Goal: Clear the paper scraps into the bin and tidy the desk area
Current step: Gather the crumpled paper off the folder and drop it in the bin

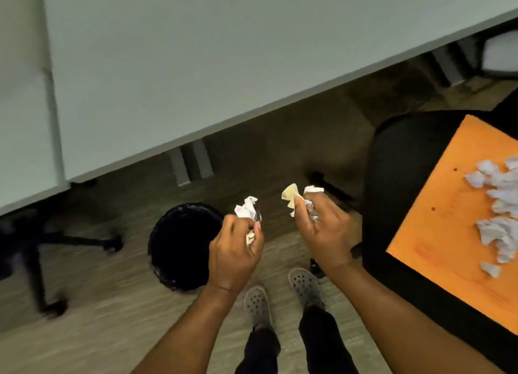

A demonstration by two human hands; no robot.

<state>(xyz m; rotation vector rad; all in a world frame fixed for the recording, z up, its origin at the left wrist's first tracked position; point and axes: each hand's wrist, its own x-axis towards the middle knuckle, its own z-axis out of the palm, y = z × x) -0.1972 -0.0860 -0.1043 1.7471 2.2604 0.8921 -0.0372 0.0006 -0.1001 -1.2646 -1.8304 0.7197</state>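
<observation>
A round black bin [179,242] stands on the floor below the desk edge. My left hand [235,250] is closed around a bunch of crumpled white paper scraps [246,209], just right of the bin's rim. My right hand [325,230] grips more scraps, white and pale yellow [291,195], further right over the floor. Several white scraps [496,205] lie in a loose pile on an orange board [437,222] at the right.
A large pale desk [168,65] fills the upper view, its legs [190,163] showing underneath. The orange board rests on a black chair [392,183]. Another chair's wheeled base [42,247] stands at the left. My feet in grey shoes [280,295] are below my hands.
</observation>
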